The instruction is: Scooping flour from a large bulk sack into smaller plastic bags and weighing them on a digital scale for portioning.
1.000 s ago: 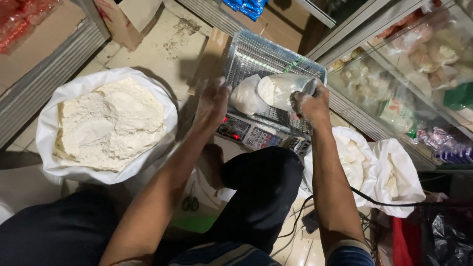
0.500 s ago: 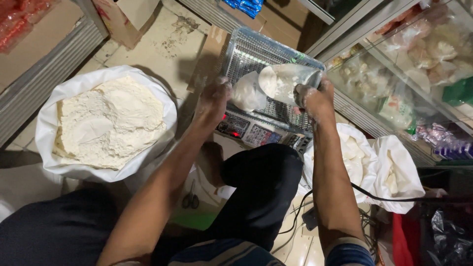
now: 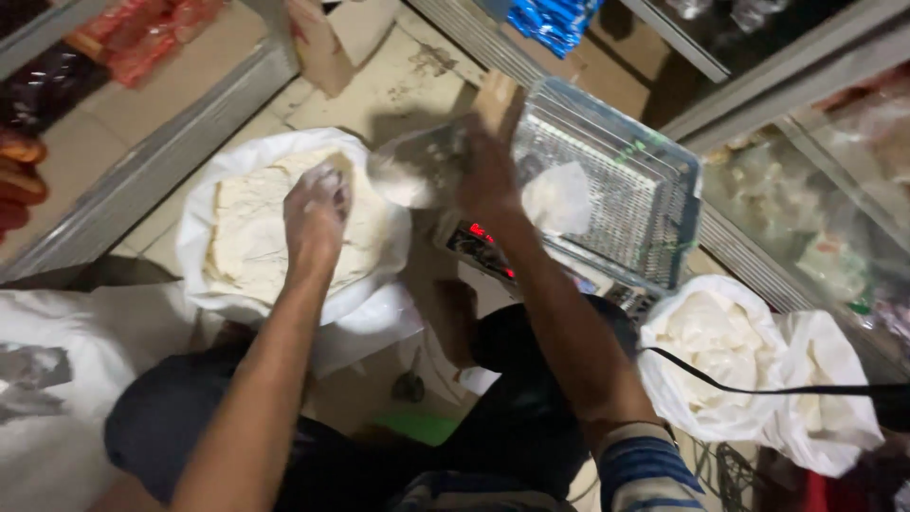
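While both hands work over the floor:
L hand [image 3: 318, 204]: fingers curled together, dipped in the flour of the sack [image 3: 204, 204], prob. to scoop; what they grip, can't tell.
R hand [image 3: 483, 171]: fingers clamped on a small bag [image 3: 412, 171], held beside L fingers, above sack rim, likely for filling.
Scale [image 3: 616, 190]: just right of R fingers; white bag on tray.
Pkgs: blue packets [image 3: 555, 19] beyond fingertips; red packs [image 3: 152, 38] far left.

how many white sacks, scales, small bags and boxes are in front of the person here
white sacks of pale powder: 3, a large open one under the left hand and two at the right
weighing scale: 1
small clear bags: 2, one in the right hand, one on the scale
cardboard box: 1
total: 7
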